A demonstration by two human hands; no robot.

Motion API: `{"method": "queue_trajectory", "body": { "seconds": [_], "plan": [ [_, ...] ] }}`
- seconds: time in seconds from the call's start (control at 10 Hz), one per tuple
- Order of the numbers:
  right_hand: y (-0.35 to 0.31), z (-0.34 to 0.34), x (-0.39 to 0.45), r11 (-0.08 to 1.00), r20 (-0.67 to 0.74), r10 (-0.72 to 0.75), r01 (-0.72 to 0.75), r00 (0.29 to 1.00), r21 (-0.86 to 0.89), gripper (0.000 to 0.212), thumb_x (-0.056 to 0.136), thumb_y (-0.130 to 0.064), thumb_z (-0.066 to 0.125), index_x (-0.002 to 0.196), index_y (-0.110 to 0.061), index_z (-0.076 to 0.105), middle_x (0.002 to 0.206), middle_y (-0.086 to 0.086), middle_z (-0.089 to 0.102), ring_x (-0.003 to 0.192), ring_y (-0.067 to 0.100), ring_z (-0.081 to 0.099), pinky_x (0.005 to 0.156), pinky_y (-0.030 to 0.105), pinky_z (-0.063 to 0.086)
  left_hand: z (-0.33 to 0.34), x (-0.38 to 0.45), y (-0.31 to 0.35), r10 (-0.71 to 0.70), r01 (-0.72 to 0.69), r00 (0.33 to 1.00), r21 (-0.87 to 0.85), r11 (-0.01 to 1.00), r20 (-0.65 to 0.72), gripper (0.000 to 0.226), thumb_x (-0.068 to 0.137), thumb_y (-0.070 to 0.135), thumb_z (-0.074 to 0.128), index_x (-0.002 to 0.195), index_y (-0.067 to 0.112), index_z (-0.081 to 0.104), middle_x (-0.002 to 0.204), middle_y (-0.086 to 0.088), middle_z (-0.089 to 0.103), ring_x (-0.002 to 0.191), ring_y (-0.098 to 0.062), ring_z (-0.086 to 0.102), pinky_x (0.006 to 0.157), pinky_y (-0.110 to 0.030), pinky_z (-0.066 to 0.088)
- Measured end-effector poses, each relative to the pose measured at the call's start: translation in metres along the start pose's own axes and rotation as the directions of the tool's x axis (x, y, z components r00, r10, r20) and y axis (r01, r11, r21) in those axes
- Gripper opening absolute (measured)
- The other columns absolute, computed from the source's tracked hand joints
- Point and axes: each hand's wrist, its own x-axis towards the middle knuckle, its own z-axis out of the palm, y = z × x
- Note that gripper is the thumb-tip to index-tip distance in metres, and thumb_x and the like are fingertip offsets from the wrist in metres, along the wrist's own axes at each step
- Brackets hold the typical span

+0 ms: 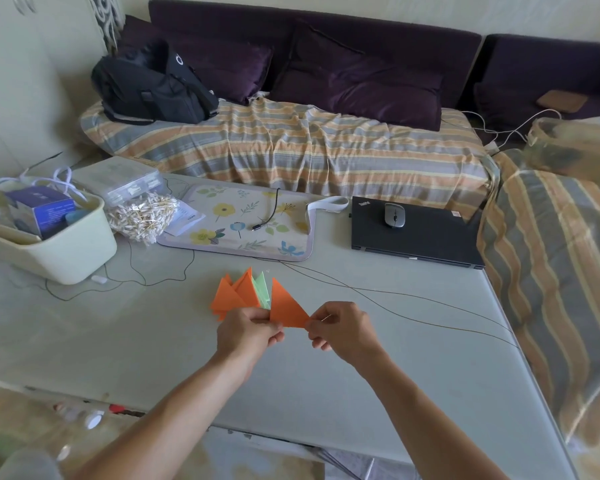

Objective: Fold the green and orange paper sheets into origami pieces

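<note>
An orange paper triangle (286, 306) is held above the grey table (413, 341) between both hands. My right hand (340, 329) pinches its right corner. My left hand (248, 332) grips its left lower corner together with a fanned bunch of folded pieces: several orange triangles (234, 294) and a pale green folded piece (262, 289) between them. The lower ends of the bunch are hidden inside my left hand.
A cream tub (66, 251) with boxes stands at the left, beside a bag of cotton swabs (142, 216). A floral mat (243, 223) with a cable and a shut black laptop (413, 233) carrying a mouse (394, 215) lie farther back. Thin wires cross the table. A sofa stands behind.
</note>
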Motion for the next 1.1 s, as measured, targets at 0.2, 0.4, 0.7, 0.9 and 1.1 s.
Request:
{"method": "queue_trajectory", "body": {
  "seconds": [0.2,0.4,0.7,0.9,1.1],
  "plan": [
    [-0.001,0.013,0.007,1.000,-0.019,0.025,-0.025,0.999,0.006,0.015,0.086,-0.015,0.071,0.075,-0.024,0.077,0.067,0.006,0.073,0.061,0.014,0.062,0.068,0.038,0.059,-0.007,0.005,-0.001,-0.040,0.036,0.995,-0.049,0.998,-0.096,0.013,0.083,-0.002,0.076,0.082,0.009,0.069,0.073,-0.009,0.074,0.063,-0.020,0.072,0.066,-0.028,0.058],
    [-0.006,0.034,0.016,0.997,-0.023,0.072,-0.071,0.997,0.025,0.013,0.084,-0.007,0.066,0.078,-0.012,0.077,0.068,0.009,0.075,0.058,0.015,0.062,0.062,0.029,0.055,-0.021,0.014,-0.009,-0.087,0.094,0.976,0.027,0.995,-0.199,0.010,0.085,0.007,0.066,0.077,0.010,0.071,0.071,-0.008,0.074,0.054,-0.015,0.069,0.073,-0.030,0.057],
    [-0.022,0.072,0.040,0.977,-0.081,0.107,-0.089,0.991,0.193,0.005,0.082,-0.002,0.067,0.086,-0.002,0.071,0.068,0.012,0.075,0.055,0.018,0.065,0.067,0.039,0.061,-0.035,0.027,-0.013,-0.104,0.102,0.972,-0.018,0.995,-0.209,0.015,0.087,-0.001,0.064,0.079,0.011,0.066,0.075,-0.007,0.071,0.056,-0.018,0.071,0.078,-0.040,0.061],
    [-0.033,0.096,0.049,0.973,-0.068,0.115,-0.098,0.991,0.211,0.005,0.080,-0.001,0.069,0.085,-0.003,0.069,0.065,0.011,0.075,0.055,0.019,0.066,0.068,0.040,0.062,-0.043,0.029,-0.009,-0.090,0.081,0.967,-0.047,0.996,-0.239,0.015,0.086,-0.003,0.060,0.084,0.011,0.065,0.084,-0.008,0.072,0.057,-0.018,0.070,0.074,-0.037,0.061],
    [-0.041,0.093,0.045,0.989,-0.087,0.092,-0.081,0.992,0.120,0.007,0.080,-0.006,0.064,0.078,-0.009,0.070,0.061,0.004,0.074,0.065,0.025,0.072,0.069,0.041,0.063,-0.054,0.022,0.000,-0.038,0.025,0.964,-0.053,0.998,-0.262,0.013,0.086,0.001,0.063,0.084,0.012,0.067,0.087,-0.011,0.076,0.060,-0.018,0.072,0.071,-0.033,0.059]
  ]
}}
